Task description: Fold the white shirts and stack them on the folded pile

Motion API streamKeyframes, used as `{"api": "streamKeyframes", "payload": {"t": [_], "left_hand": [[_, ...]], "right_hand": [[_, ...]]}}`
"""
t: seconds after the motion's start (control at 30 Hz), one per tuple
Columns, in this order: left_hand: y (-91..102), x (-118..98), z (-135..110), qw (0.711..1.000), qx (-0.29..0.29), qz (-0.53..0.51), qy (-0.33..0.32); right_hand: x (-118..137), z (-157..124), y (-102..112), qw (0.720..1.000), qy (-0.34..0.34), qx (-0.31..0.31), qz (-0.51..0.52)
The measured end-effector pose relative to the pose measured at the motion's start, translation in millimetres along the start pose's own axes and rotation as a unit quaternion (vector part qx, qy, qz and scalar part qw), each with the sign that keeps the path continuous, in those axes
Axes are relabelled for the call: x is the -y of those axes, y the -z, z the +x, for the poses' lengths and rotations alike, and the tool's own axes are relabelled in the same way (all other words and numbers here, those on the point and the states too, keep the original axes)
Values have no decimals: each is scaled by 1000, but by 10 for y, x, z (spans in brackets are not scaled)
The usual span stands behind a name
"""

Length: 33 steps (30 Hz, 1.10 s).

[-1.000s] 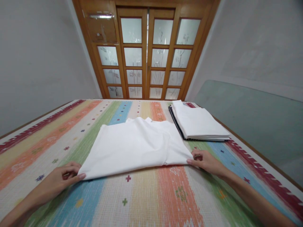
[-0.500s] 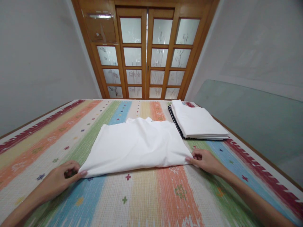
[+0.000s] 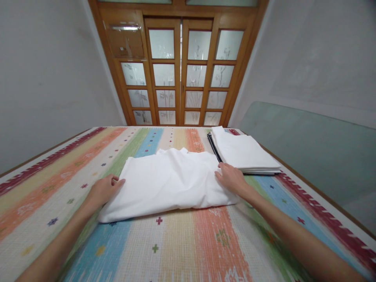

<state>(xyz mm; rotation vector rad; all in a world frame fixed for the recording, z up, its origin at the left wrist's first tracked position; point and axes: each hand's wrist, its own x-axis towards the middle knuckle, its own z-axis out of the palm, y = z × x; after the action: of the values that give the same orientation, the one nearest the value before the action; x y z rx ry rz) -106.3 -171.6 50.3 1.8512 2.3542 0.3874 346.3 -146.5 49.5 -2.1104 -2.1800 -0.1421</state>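
Note:
A white folded garment lies flat on a striped, many-coloured cloth that covers the table. My left hand rests at the garment's left edge with its fingers stretched out and touching the fabric. Over on the right side, my right hand lies flat on the garment, fingers apart. Neither hand grips anything.
A stack of folded white cloths with a dark edge sits at the far right of the table. Beyond the table stands a wooden door with frosted glass panes. A pale green panel lines the right wall.
Both hands have let go of the garment's near corners and moved forward, the left to its left edge and the right onto its right side. The garment lies flatter.

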Motion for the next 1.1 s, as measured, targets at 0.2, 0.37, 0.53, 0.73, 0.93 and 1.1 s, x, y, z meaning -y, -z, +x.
{"api": "streamKeyframes", "payload": {"t": [0.2,0.37,0.53,0.73,0.93,1.1], "left_hand": [[-157,-141,164,998,-24,59,2],[-202,-303,297,993,-55,102,-7],[-197,-449,411,991,-48,123,-2],[-339,-471,429,981,-88,172,18],[-364,-436,390,978,-115,173,26],[-305,-433,364,979,-121,152,57]], "right_hand": [[176,144,-106,998,-22,-13,-64],[256,310,-189,996,-4,-29,-81],[328,413,-219,995,8,-30,-95],[302,429,-252,991,-15,-67,-115],[255,430,-257,992,-25,-61,-110],[251,419,-229,995,-38,-26,-93]]}}
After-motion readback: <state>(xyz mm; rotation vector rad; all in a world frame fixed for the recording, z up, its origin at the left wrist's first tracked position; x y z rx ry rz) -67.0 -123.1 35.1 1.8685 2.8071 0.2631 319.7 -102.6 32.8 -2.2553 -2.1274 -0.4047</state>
